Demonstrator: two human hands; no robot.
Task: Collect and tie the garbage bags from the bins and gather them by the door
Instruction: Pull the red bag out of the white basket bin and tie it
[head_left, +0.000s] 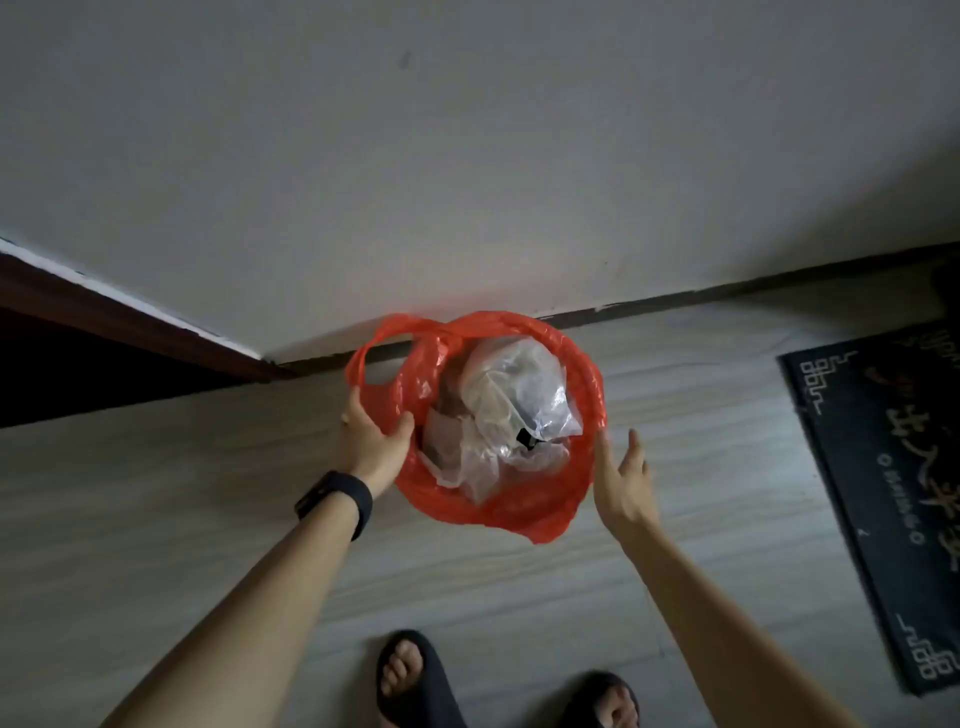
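Dim, flat indoor light; soft overall blur; wide-angle bending at edges

This looked like a home, at the entry by a door. A dark mat (883, 493) printed with pale characters lay at the right edge of the frame, the sort kept at a doorway. The floor (208, 493) was pale wood-look planking. It met a plain white wall (467, 156) across the top along a dark skirting (727, 288). Dark brown trim (104, 317), seemingly a door frame, ran at the upper left. At the bottom centre, bare feet wore black slippers (436, 696). In the middle, a small red bag (519, 512) held crumpled clear plastic waste, a household amount.
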